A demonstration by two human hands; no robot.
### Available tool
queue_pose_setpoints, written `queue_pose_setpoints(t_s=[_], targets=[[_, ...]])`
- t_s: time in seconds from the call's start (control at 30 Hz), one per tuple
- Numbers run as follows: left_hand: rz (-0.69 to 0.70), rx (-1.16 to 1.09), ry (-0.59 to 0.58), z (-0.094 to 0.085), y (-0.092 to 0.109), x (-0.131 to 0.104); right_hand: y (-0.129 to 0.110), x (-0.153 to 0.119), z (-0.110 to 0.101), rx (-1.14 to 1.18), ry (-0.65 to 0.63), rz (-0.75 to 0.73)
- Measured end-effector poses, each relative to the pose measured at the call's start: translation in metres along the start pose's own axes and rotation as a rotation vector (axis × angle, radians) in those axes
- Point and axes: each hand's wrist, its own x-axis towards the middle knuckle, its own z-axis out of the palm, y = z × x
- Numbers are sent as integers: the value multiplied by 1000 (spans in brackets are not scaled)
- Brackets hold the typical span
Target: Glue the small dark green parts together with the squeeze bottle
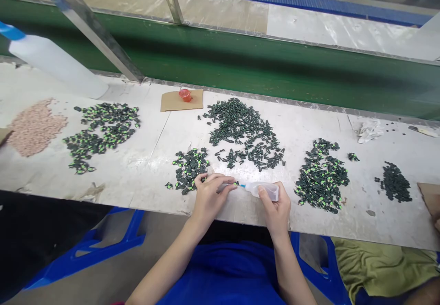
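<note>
My right hand (pixel 277 206) is closed around a small translucent squeeze bottle (pixel 256 189) tipped on its side, its thin blue nozzle pointing left. Between the fingertips of my left hand (pixel 213 193) is a small dark piece with bright green marks (pixel 236 183), and the nozzle reaches right up to it. Whether they touch I cannot tell. Just left of my left hand lies a heap of similar dark-and-green pieces (pixel 189 170). Beyond both hands spreads a large pile of slim dark green pieces (pixel 237 124).
More dark-and-green pieces (pixel 321 177) lie to the right, with a small dark heap (pixel 394 183) farther on. Another dark-and-green pile (pixel 103 128) and pinkish bits (pixel 36 126) are on the left. A red cup (pixel 184 95) sits on cardboard (pixel 168 102). A large white bottle (pixel 58 64) stands behind.
</note>
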Motion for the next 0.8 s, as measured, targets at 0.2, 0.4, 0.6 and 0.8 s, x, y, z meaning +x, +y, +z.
queue_pose_setpoints(t_s=[0.2,0.4,0.6,0.8], targets=[[10,2,-3,0,1,0,-3,0,1,5,32,7],[3,-19,8,2,1,-1,7,-1,-2,111,116,-5],[23,-36,-93,-3,-1,3,14,5,-11,259,276,-55],[32,92,54,-20,-12,25,8,15,-8,291,236,-55]])
